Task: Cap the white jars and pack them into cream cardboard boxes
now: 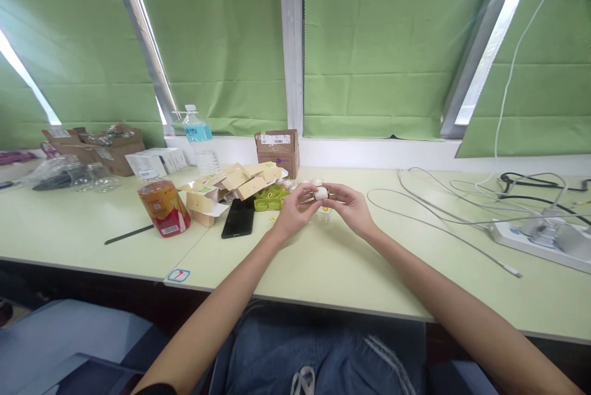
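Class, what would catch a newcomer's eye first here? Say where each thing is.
Bright green window blinds across the upper half draw the eye. Below, the left hand and right hand hold a small white round object above the table. Left of them, a red-and-orange container stands beside cream cardboard boxes.

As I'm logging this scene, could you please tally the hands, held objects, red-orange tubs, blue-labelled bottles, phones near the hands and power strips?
Left hand and right hand: 2
Small white object, held: 1
Red-orange tub: 1
Blue-labelled bottle: 1
Phone: 1
Power strip: 1
Total: 7
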Demonstrator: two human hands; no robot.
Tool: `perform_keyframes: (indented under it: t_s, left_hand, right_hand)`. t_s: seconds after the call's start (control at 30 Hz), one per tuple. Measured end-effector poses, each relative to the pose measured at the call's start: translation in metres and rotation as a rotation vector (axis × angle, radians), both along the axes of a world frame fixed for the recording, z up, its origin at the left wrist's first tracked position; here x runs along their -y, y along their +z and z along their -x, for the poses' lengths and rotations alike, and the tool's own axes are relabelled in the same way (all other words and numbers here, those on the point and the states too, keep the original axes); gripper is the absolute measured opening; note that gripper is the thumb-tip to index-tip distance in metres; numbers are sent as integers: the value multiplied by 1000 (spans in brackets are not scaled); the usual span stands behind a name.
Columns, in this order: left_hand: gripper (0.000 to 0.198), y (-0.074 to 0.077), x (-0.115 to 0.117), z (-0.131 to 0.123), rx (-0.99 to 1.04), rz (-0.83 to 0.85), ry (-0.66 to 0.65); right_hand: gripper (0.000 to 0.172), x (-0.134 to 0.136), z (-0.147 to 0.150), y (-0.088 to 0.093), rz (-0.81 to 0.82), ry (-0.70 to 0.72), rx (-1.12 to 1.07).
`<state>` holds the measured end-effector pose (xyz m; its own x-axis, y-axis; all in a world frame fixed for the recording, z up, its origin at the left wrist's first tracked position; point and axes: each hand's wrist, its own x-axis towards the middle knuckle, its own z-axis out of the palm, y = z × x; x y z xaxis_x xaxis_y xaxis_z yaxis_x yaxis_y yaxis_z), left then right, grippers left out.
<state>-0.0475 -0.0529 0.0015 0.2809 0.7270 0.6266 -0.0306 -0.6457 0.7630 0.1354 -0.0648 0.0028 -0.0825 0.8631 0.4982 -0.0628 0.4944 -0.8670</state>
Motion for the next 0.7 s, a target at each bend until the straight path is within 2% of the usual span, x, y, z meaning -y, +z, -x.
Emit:
perform_keyframes:
  t_s: [0.13,0.27,0.37,0.47,0.6,0.7]
  left_hand:
    - [31,0,-3,-2,54,7,63]
    - [38,2,-8,-4,130,71,98]
    - [52,4,-11,-3,137,89,78]
    - [57,3,-10,-2,83,113,60]
    - [62,1,-7,-1,17,241,-44]
    - [56,0,-6,-2,50,236,-25]
  right_hand:
    - [43,2,1,1,-13,-13,31]
    - [36,4,2,1,-50,-13,58]
    - [33,2,1,-2,-77,-24,80]
    - [29,-1,-1,-5,-126,-43,115]
    - [22,-1,-2,-6,-220,-89,181]
    - [25,4,-3,0,-248,-72,224]
